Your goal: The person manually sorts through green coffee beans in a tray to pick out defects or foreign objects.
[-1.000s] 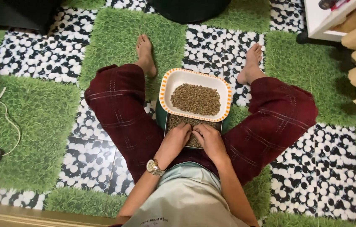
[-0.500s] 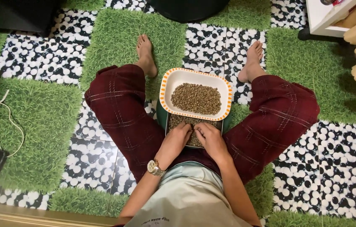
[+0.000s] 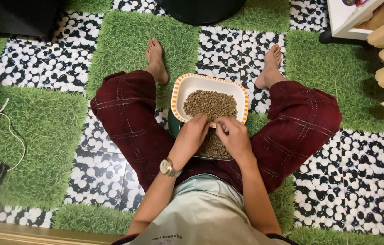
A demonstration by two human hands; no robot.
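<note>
Fingers on both hands are bunched at the near rim of the white rectangular tray with orange edging (image 3: 187,86), over greenish beans (image 3: 210,104); what they pinch, can't tell. Left hand (image 3: 192,136) and right hand (image 3: 232,136) nearly touch, wrists angled in from the lap.

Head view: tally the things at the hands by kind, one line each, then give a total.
White tray with orange rim, holding a pile of small brownish beans: 1
Lower tray of beans, partly hidden under the hands: 1
Hands, left hand and right hand, at the near edge of the rimmed tray: 2
Wristwatch on the left wrist: 1
Total: 5
</note>
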